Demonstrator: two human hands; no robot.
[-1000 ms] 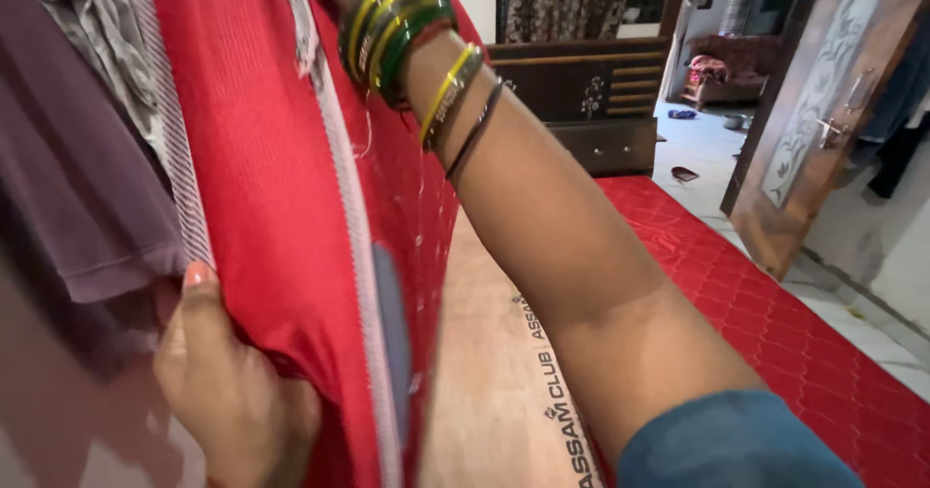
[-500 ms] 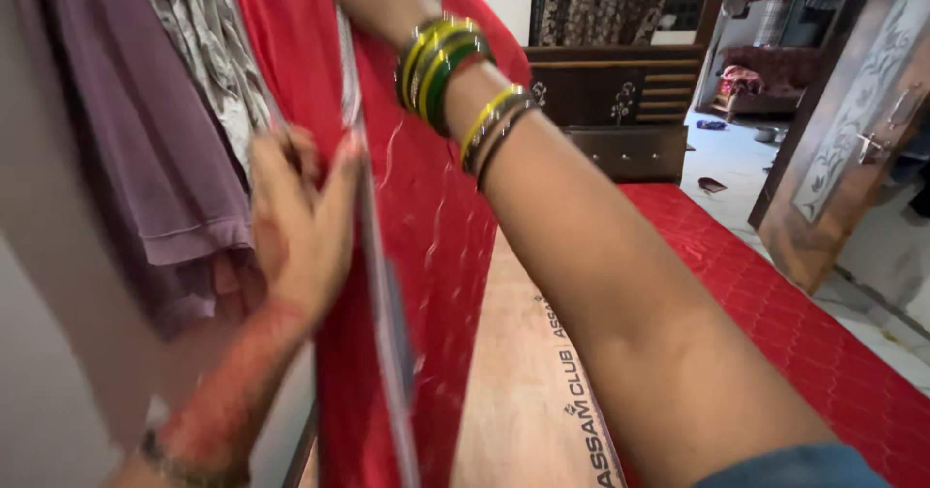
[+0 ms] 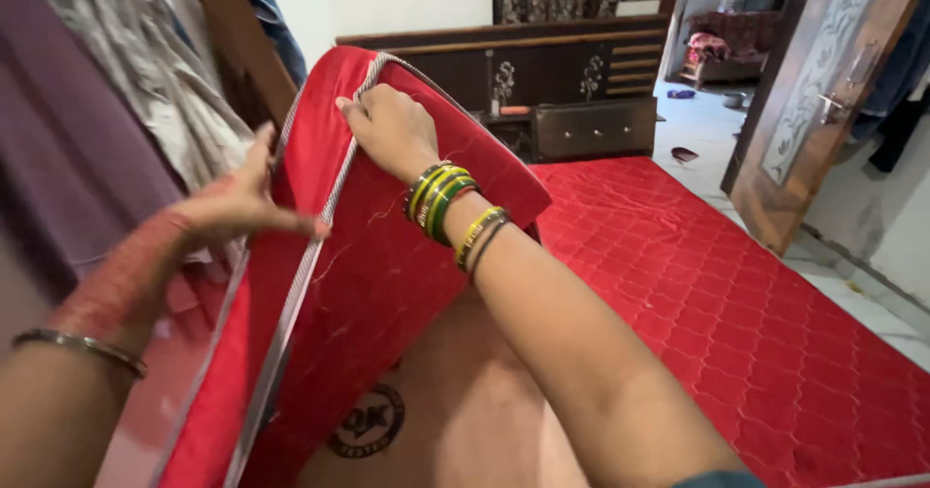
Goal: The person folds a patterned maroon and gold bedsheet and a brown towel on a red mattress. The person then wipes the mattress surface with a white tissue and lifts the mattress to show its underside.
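near left, the left hand [image 3: 247,207] presses flat and open against the raised red mattress [image 3: 387,265]. beyond it, the right hand [image 3: 387,131] curls its fingers [image 3: 351,110] shut over the piped top edge. that one-handed hold looks thin; the mattress could flop onto the bed board [image 3: 455,410].

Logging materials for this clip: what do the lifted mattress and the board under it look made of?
Mattress: red quilted fabric with a slight sheen, diamond stitching and grey piped edging; the filling is hidden. Board: probably plywood, matt light brown with a round ink stamp.
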